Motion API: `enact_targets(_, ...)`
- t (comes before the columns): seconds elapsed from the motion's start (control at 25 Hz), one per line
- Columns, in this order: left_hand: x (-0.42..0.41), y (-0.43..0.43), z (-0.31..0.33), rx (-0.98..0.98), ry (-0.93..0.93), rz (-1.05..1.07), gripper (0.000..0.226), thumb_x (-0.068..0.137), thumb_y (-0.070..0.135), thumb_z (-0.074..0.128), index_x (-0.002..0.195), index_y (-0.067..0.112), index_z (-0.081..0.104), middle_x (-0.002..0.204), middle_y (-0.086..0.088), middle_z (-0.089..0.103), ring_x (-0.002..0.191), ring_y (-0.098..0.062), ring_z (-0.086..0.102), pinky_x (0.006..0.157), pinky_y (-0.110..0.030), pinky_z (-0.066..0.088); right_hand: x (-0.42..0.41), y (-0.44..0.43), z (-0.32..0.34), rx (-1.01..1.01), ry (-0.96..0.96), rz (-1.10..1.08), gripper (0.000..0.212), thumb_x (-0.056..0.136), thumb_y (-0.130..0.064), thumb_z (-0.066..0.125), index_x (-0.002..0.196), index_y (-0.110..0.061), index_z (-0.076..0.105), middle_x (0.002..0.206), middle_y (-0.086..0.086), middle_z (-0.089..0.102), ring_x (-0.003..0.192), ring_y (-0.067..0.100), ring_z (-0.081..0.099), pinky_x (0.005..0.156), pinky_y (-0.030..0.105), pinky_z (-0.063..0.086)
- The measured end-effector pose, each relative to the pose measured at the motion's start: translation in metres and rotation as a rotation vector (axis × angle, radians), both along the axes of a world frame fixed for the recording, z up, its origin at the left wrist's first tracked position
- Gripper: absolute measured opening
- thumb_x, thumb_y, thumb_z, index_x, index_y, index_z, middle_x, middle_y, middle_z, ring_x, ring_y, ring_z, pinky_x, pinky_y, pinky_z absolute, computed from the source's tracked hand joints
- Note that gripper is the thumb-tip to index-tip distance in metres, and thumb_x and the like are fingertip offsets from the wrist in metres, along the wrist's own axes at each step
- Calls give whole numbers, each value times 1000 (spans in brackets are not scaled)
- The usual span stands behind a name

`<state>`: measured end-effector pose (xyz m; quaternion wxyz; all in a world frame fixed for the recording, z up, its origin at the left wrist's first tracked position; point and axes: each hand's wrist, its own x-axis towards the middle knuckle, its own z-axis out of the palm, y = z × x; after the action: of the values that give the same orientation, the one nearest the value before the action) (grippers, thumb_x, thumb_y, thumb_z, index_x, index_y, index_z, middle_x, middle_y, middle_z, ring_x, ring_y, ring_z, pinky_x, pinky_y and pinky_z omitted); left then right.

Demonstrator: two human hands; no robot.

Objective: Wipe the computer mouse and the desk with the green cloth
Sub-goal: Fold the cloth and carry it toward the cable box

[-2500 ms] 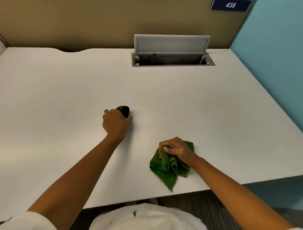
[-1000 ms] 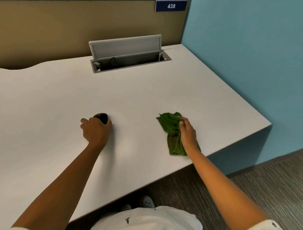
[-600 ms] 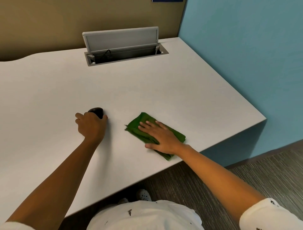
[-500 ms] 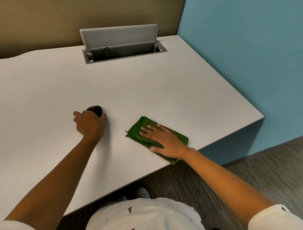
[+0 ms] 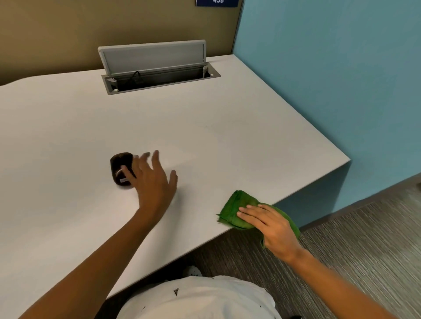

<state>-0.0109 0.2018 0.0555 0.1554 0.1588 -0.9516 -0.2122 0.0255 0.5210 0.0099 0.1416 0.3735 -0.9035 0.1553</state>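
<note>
Resting on the white desk (image 5: 68,127) at the left-centre of the view, the dark computer mouse (image 5: 120,167) lies flat on the surface with a small pale label near its near end. The left hand (image 5: 152,182) is just to the right of the mouse, fingers spread apart and not closed on anything; one or two fingers overlap the right edge of the mouse, and motion blur makes it impossible to tell whether they touch it. The left forearm runs from the lower left corner up to this hand, above the desk surface. At the back of the desk, a grey cable hatch (image 5: 157,68) is set into the top with its lid tilted up, and a dark cable is visible inside the opening. Behind the hatch stands a tan partition (image 5: 68,34), with the lower part of a blue number sign (image 5: 216,2) at its top edge. Further right, the green cloth (image 5: 237,208) lies bunched at the near edge of the desk, with part of it hanging past the edge. The right hand (image 5: 271,227) lies palm-down on the cloth, fingers extended and slightly apart, pressing on it rather than clamping it. A blue wall (image 5: 341,79) borders the right side of the desk, and striped grey flooring (image 5: 364,250) shows below it.
</note>
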Motion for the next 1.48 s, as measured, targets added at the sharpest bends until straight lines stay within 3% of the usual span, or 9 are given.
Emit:
enact_targets(0.16,24,43,7,345,-30,-294,55,92,31,59,140,10,41,141,-14,38,131,-28,36,108,-35,31,1,-7,22,-253,-3,-308,58,87,10,47,131,-26,53,120,-4,65,105,14,62,94,30,51)
enact_targets(0.36,20,68,37,1049,-639,-504,68,88,68,27,130,22,55,139,1,52,122,-13,51,109,-33,36,-16,-72,71,-653,-198,-503,58,95,2,47,130,-43,45,125,-15,57,113,-2,53,97,2,36)
enact_targets(0.56,12,55,64,1484,-285,-634,47,93,57,39,126,29,57,128,-1,63,120,-16,58,105,-37,44,-24,-146,110,-865,-531,-257,44,98,-8,47,135,-32,49,141,-13,49,132,1,41,113,32,37)
enact_targets(0.68,9,29,69,1464,-136,-577,42,93,43,49,128,20,55,125,-3,65,121,-21,57,103,-40,45,-30,-172,122,-855,-606,-100,37,98,-29,40,133,-30,53,147,-18,41,141,6,29,118,46,25)
enact_targets(0.88,2,-11,75,1564,111,-375,38,86,27,56,122,12,58,118,-6,69,113,-22,63,95,-37,51,-58,-199,139,-951,-645,-261,30,97,-36,47,126,-33,48,138,-10,46,128,12,45,104,41,46)
enact_targets(1.04,-13,-42,86,1594,175,-193,24,90,21,53,113,17,61,108,-2,73,108,-22,65,88,-37,56,-92,-222,143,-757,-992,-236,43,91,-53,46,117,-20,59,116,2,64,110,21,59,98,45,50)
enact_targets(1.24,-42,-87,102,1352,237,12,23,97,31,42,105,21,62,108,-2,68,100,-19,65,80,-35,53,-124,-281,149,-733,-915,-154,30,92,-54,45,91,-28,61,95,-3,68,92,16,65,78,31,56)
enact_targets(1.32,-56,-100,105,1222,302,163,29,98,39,41,110,21,59,105,4,65,94,-12,61,71,-27,49,-139,-310,152,-730,-851,-146,25,94,-52,41,94,-32,56,94,-9,64,90,11,63,74,22,52)
enact_targets(1.48,-93,-128,104,1079,351,316,41,97,48,41,127,22,46,111,4,55,96,-16,57,83,-33,51,-178,-370,160,-724,-745,-186,36,97,-49,36,114,-24,56,98,-10,59,90,11,59,83,29,51)
